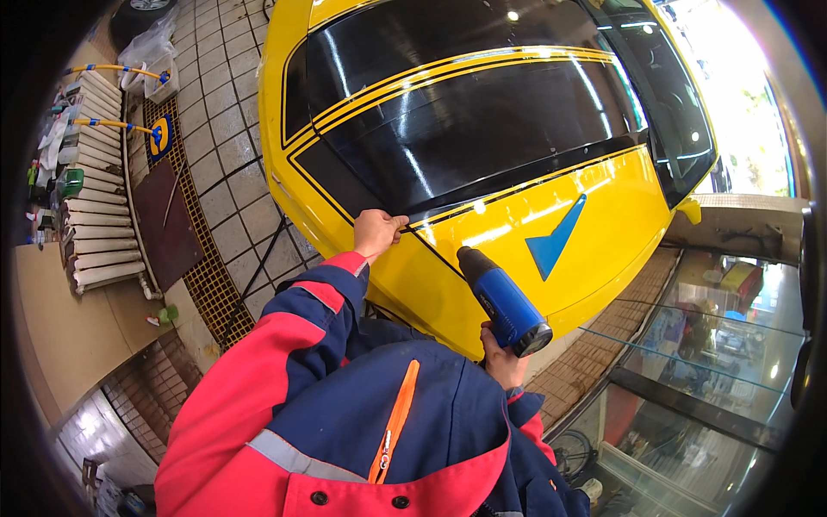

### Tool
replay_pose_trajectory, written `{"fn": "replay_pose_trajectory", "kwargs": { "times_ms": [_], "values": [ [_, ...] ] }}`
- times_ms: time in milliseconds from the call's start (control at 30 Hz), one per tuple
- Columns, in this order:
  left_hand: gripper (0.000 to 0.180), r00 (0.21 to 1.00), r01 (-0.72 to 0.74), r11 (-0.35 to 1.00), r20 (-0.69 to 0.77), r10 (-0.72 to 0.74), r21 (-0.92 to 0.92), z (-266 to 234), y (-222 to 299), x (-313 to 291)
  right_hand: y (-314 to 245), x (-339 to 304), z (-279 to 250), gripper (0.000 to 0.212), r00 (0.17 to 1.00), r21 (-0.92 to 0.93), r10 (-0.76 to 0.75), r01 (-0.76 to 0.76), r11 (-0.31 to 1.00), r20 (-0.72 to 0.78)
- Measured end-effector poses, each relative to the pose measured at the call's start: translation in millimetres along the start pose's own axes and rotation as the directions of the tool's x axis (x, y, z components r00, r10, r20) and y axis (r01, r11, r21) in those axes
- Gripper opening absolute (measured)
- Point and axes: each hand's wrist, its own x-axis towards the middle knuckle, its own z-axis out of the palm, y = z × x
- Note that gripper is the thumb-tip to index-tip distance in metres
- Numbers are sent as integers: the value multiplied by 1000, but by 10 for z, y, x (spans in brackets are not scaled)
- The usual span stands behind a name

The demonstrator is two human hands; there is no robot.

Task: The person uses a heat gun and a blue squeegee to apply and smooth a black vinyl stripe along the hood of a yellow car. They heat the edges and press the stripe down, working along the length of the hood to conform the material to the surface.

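Note:
My left hand (376, 234) is at the near edge of the yellow car (482, 297), with fingertips pinched on the lower edge of the black vinyl film (491, 185). The film forms a wide dark panel with yellow stripes, and this edge follows a thin black line. My right hand (504, 358) is wrapped round a blue heat gun (506, 303). Its dark nozzle points up and left over the yellow paint, a short way from my left hand. A blue pointed piece (556, 239) lies on the yellow panel, right of the nozzle.
The windscreen (680, 95) is at the right. White tiled floor (220, 146) and a yellow drain grating (207, 284) run along the left, beside a white radiator (103, 207). A glass partition (715, 345) stands at the lower right. A tyre (138, 21) shows at the upper left.

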Motion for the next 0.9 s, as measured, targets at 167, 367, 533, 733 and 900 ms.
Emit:
{"fn": "replay_pose_trajectory", "kwargs": {
  "times_ms": [167, 367, 533, 733, 900],
  "values": [
    [54, 993, -72, 935, -64, 101, 348, -77, -7, -50, -42, -95, 25, 21, 999, -70, -39, 39, 997, 6],
    [64, 993, 37, 926, -115, 7, 377, -57, -71, -77, -79, -210, 51, 21, 1000, -35, 13, -13, 999, -2],
    [68, 992, -72, 851, -53, 117, 521, -156, -36, -122, -56, -289, 82, 22, 999, -116, -21, 24, 993, 33],
    [44, 867, -400, 444, 175, 466, 802, -320, 24, -504, -35, -377, 147, 20, 997, -78, -62, 65, 995, 38],
    [32, 698, -568, 112, 406, 589, 815, -445, 213, -886, -51, -264, 133, 28, 990, 79, 107, -114, 990, 87]
  ]
}}
